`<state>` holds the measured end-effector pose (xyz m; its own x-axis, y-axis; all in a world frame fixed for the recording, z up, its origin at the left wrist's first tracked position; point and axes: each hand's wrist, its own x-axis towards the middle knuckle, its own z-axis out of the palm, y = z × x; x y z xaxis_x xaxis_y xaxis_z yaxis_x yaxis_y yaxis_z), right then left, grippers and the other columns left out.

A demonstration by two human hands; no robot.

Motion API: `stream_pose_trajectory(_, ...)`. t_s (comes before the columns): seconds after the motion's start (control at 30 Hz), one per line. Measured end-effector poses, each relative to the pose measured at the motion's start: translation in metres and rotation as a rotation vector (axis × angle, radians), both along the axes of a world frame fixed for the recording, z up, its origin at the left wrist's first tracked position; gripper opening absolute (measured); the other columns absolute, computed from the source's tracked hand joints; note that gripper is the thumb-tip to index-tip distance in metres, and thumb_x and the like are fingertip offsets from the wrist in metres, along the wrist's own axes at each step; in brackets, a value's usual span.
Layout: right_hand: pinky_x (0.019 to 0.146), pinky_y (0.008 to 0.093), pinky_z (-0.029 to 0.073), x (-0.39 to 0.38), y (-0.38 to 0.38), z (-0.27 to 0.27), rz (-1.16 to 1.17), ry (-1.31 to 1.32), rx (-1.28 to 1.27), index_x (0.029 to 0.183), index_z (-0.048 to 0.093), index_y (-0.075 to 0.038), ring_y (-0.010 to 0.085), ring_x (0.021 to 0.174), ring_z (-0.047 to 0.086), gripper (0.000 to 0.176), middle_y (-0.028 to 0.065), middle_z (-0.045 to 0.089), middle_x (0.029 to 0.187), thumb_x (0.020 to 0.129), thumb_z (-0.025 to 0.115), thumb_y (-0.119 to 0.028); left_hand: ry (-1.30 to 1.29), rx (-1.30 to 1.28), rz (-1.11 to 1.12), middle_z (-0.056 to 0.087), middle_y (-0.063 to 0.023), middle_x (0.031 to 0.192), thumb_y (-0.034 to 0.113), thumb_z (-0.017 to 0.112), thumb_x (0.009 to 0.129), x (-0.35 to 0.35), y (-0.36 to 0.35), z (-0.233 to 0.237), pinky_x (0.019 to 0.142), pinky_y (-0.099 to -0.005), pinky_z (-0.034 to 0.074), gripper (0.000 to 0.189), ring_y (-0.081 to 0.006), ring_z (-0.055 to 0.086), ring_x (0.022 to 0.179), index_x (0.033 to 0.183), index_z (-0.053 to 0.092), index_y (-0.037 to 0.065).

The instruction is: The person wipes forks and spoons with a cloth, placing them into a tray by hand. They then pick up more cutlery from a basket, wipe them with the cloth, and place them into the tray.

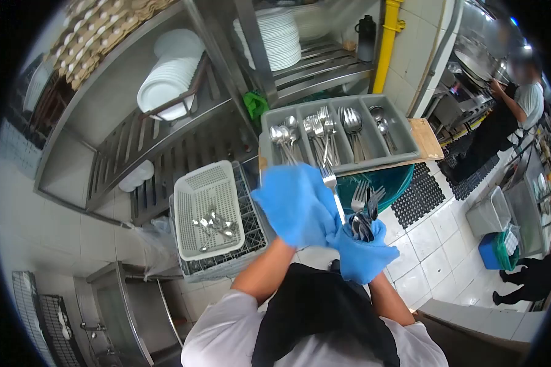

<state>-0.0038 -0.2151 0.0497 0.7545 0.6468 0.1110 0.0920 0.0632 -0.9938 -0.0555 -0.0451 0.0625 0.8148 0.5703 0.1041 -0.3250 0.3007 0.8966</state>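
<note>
My right hand [366,252], in a blue glove, is closed around a bunch of forks and spoons [361,226], fork tines pointing up and away. My left hand [299,205], gloved in the same blue, is smeared by motion in front of the tray's near edge. Along its right side runs a single fork [329,181], tines up, its handle reaching down toward my right hand; I cannot tell which hand has it. Beyond both hands is a grey cutlery tray [404,137] with spoons [281,134], forks [324,125] and larger serving pieces [352,121] in separate compartments.
A pale perforated basket [187,202] with several small spoons rests on a dark rack [254,226] at left. Plates [171,82] fill metal shelves behind. Under the tray's board [428,137] is a green-lined bin [404,183]. A co-worker [514,110] stands at a stove, far right.
</note>
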Motion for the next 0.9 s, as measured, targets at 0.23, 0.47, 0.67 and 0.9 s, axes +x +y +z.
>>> stream_pose_trajectory(0.23,0.061,0.0224,0.047,-0.008,0.020,-0.001,-0.225,0.072,0.166,0.085,0.064,-0.005,0.0059,0.068,0.056,0.015,-0.0043,0.062,0.074,0.072,0.073,-0.005,0.182,-0.110,-0.001,0.063,-0.0099,0.082,0.050,0.028,0.101,0.034,-0.031,-0.047,0.066,-0.0316,0.052,0.056,-0.0164,0.060,0.070,0.091,0.058,0.005)
stream_pose_trajectory(0.47,0.065,0.0265,0.049,0.030,-0.003,-0.036,-0.202,0.062,-0.321,0.089,0.067,-0.005,0.0089,0.070,0.058,0.012,0.0002,0.065,0.082,0.079,0.068,-0.010,0.433,0.240,-0.127,0.058,-0.0104,0.087,0.033,0.040,0.097,0.044,-0.007,-0.033,0.071,-0.0355,0.048,0.031,-0.0208,0.057,0.078,0.096,0.058,0.008)
stream_pose_trajectory(0.67,0.075,0.0269,0.050,0.059,-0.021,-0.113,0.034,0.065,0.081,0.104,0.066,-0.007,0.0119,0.089,0.061,0.027,0.0077,0.064,0.102,0.081,0.069,-0.021,0.235,0.737,-0.073,0.054,-0.0076,0.074,0.038,0.041,0.092,0.043,-0.010,-0.011,0.066,-0.0370,0.045,0.041,-0.0214,0.054,0.070,0.082,0.059,0.003)
stream_pose_trajectory(0.9,0.071,0.0272,0.051,0.026,-0.012,-0.054,-0.165,0.106,-0.200,0.111,0.060,-0.001,0.0113,0.079,0.061,0.059,0.0033,0.064,0.088,0.061,0.086,-0.018,0.341,0.322,-0.126,0.054,-0.0044,0.079,0.024,0.052,0.088,0.042,-0.035,-0.001,0.071,-0.0325,0.045,0.023,-0.0177,0.053,0.078,0.087,0.063,0.004)
